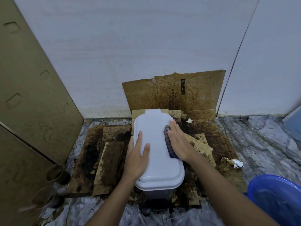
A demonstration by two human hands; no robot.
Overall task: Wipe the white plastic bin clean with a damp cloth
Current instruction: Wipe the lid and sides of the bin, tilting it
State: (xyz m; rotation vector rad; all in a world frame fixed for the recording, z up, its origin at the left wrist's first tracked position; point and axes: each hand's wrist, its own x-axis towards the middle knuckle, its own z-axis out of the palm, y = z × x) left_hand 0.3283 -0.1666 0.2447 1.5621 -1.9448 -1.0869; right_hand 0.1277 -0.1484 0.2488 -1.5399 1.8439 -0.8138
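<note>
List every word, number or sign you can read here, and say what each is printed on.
"BASE": printed sideways on the stained cardboard sheet leaning against the wall.
Black square handling symbols, one with arrows: same sheet, near that word.
Other print lines beside "BASE": too blurred to read.
On the white bin and blue basin: no text visible.

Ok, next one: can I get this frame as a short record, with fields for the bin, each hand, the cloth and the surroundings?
bin: white plastic bin, lid closed, standing on stained cardboard
left hand: flat on the lid's left side, fingers straight
right hand: pressing the dark cloth, fingers straight
cloth: on the lid's right side, mostly under the right hand
nearby: blue basin at lower right; crumpled paper on the floor
</note>
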